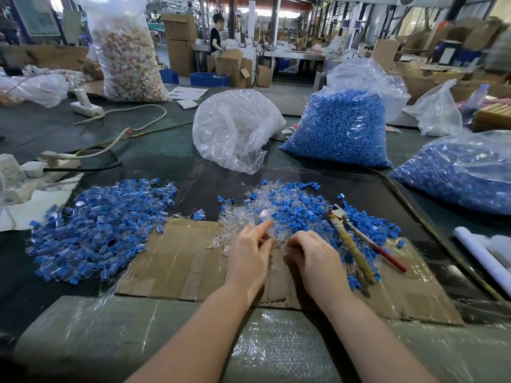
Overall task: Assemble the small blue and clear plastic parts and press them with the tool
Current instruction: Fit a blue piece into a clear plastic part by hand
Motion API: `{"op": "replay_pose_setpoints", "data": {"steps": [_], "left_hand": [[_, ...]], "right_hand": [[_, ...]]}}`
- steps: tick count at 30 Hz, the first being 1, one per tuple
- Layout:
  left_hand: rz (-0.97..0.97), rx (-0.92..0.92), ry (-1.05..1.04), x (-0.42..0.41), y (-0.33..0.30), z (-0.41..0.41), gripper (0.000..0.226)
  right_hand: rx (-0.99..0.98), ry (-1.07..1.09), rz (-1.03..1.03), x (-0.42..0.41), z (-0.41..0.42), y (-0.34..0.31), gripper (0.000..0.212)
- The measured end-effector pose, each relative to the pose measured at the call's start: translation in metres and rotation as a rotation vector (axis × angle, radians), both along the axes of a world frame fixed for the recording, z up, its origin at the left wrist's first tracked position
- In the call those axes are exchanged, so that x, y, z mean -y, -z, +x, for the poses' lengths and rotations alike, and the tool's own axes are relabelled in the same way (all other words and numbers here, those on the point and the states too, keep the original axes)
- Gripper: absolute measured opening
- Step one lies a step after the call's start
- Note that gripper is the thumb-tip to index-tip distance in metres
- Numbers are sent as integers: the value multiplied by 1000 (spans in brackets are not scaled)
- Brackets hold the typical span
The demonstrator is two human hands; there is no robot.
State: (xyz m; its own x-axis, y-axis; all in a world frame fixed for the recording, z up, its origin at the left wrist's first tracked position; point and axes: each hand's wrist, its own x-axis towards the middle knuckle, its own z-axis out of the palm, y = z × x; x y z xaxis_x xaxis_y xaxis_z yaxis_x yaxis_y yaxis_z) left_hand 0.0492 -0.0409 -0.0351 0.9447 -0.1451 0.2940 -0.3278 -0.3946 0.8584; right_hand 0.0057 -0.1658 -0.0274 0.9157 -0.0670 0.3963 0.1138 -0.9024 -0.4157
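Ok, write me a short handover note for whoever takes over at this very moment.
Left hand: forefinger out, other fingers pinching at clear parts.
Right hand: fingers curled at the same spot; what it holds is hidden.
Loose mix of blue and clear parts lies just ahead on the cardboard.
Tool lies untouched right of the right hand.
Done: large pile on the left looks assembled.
Left: join and press the rest; full blue bags wait behind.

2 hands [250, 254], 5 bags [340, 128], 1 tool [354, 244]
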Motion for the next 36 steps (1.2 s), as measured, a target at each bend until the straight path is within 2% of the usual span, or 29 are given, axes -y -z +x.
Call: {"op": "replay_pose_setpoints", "data": {"steps": [2,5,10,14,24,32,36], "left_hand": [[-37,-42,-13,2,1,-2,35],[-119,-101,-15,3,3,-2,17],[-151,-117,20,-1,4,-3,29],[-108,-106,56,-2,4,-2,27],[-179,-200,98,-1,7,0,19],[-164,-159,99,-5,4,0,20],[-156,-150,115,-6,3,-1,16]], "right_hand": [[62,58,145,-3,1,1,7],[124,77,324,-8,1,3,7],[167,56,475,-12,-1,7,10],[144,34,463,-13,-2,9,11],[168,75,180,-15,-3,11,11],[202,8,222,-15,-4,10,6],[228,-66,243,-15,-6,9,20]]}}
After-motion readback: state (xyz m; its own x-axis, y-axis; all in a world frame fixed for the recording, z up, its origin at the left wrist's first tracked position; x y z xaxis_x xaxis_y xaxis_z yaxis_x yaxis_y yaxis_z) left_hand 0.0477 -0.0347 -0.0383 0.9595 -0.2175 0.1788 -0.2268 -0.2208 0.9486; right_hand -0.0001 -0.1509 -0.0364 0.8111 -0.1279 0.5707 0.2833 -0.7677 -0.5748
